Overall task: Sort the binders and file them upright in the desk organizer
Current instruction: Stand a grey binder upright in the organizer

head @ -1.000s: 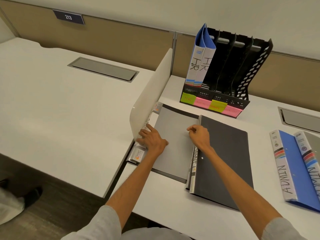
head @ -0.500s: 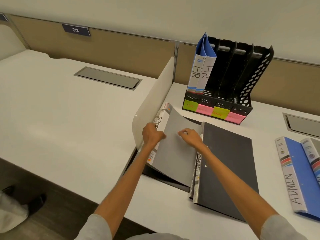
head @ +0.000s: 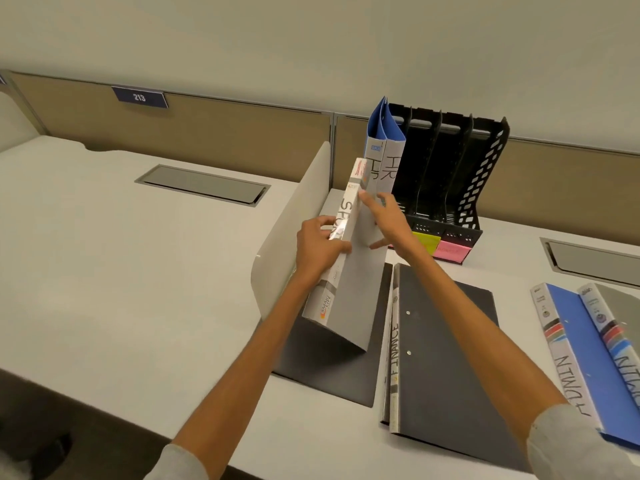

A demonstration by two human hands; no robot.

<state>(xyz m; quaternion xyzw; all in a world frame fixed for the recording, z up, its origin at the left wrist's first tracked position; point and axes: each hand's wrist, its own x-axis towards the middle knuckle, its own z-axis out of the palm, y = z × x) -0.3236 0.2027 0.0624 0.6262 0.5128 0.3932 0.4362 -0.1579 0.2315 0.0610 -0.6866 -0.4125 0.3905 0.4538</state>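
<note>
A grey binder (head: 358, 285) with a white spine reading "SPO.." is lifted off the desk and tilted up on edge. My left hand (head: 320, 249) grips its spine. My right hand (head: 389, 220) lies against its grey cover with straight fingers. Behind stands the black desk organizer (head: 450, 174), with two blue "HR" binders (head: 384, 157) upright in its leftmost slot. A dark binder (head: 332, 362) lies flat under the lifted one. A black "FINANCE" binder (head: 446, 358) lies flat to its right.
A white divider panel (head: 294, 216) stands just left of my left hand. A blue "ADMIN" binder (head: 581, 351) and a grey one (head: 620, 327) lie at the right edge. Coloured labels (head: 446, 249) line the organizer's front. Grey cable hatches sit in both desks.
The grey binder has come up from lying flat on the stack to standing tilted on edge. Both hands rose with it, towards the organizer. The dark binder underneath is now exposed.
</note>
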